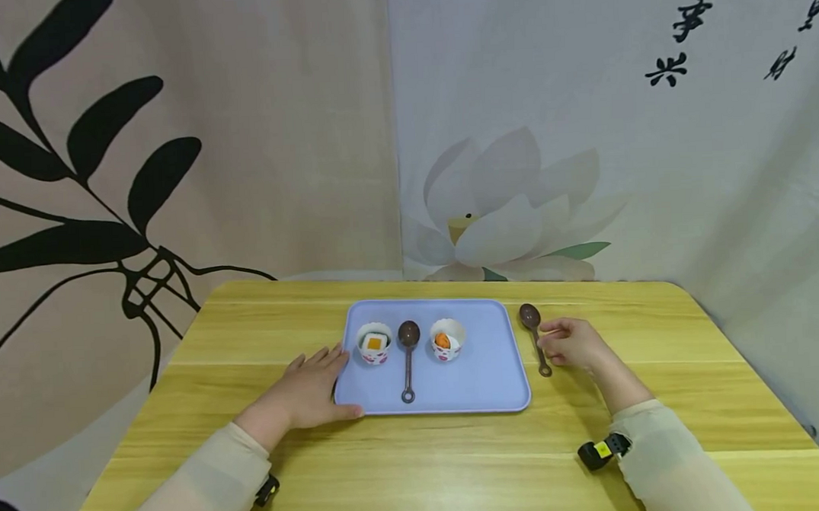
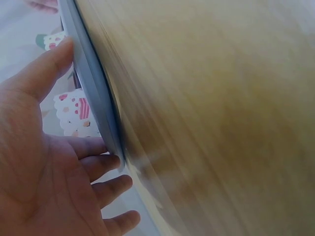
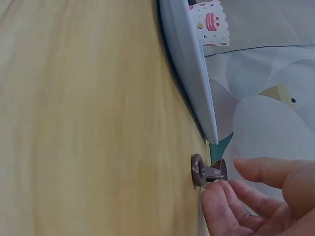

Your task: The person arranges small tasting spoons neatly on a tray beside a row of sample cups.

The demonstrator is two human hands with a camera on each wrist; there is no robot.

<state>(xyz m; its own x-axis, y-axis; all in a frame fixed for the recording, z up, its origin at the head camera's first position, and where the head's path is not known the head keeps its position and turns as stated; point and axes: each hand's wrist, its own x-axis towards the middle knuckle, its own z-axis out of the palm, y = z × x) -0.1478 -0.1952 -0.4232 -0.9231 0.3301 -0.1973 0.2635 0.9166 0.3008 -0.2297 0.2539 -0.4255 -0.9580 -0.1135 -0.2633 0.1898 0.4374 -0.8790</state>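
Head cam, left to right: the left hand (image 1: 305, 389) lies spread along the left edge of the lilac tray (image 1: 479, 374), thumb at the near corner, gripping nothing. Decent anchor imo; go light so the left cup (image 1: 374, 357), tray spoon (image 1: 409, 358) and right cup (image 1: 446, 354) don't slide. The other brown spoon (image 1: 537, 343) lies on the table just right of the tray. Right hand (image 1: 575, 343) is loosely bent beside its handle, thumb standing off; can't tell if it's touching. I'd pinch mid-handle before lifting. No readable brands, just pink cup prints; backdrop characters (image 1: 693, 19) look Chinese, some cropped.
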